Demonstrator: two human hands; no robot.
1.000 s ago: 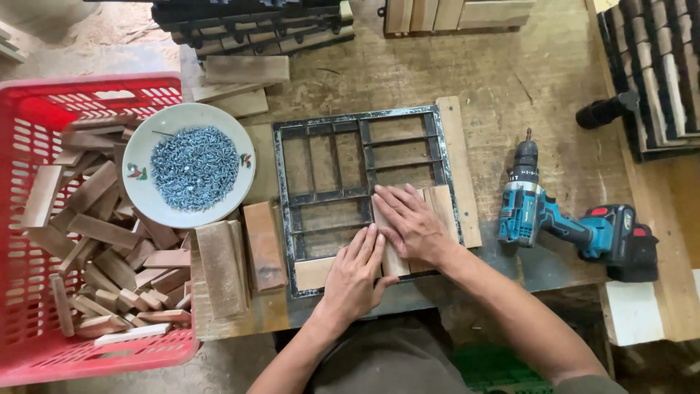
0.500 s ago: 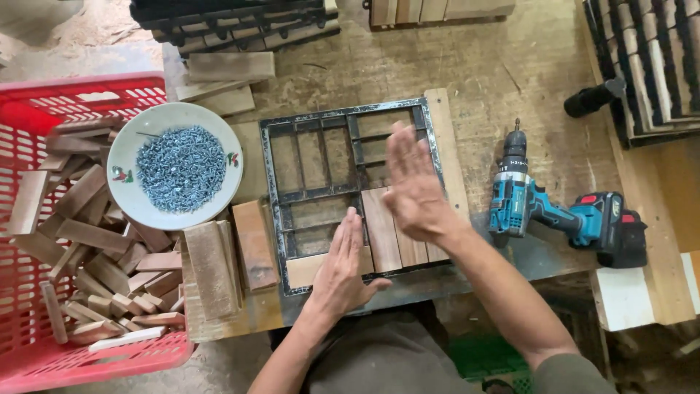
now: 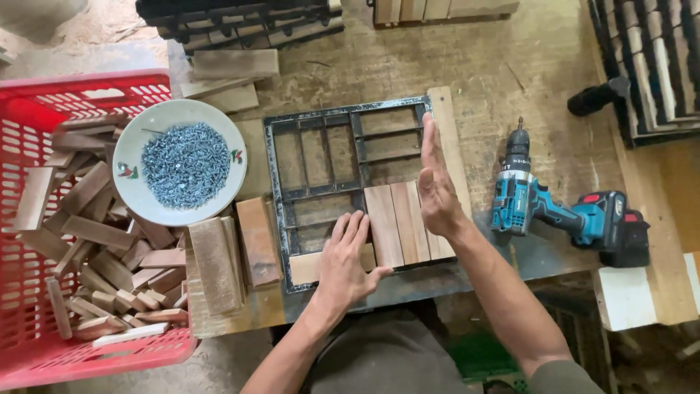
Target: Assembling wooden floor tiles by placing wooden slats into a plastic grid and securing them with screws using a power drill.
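The left hand [image 3: 348, 264] is lying flat and open on the short wooden slats [image 3: 405, 222] in the lower right bay of the black metal frame [image 3: 350, 120] on the tabletop [image 3: 510, 66], while the right hand [image 3: 437, 186] is standing on edge, fingers straight and holding nothing, against their right side. I judge uneven pressing could be tilting a slat or skewing the row (the frame's gaps look loose). I am counting about three upright slats plus one crosswise, one drill [image 3: 554, 211], one bowl of screws [image 3: 181, 162] and one red basket [image 3: 44, 95].
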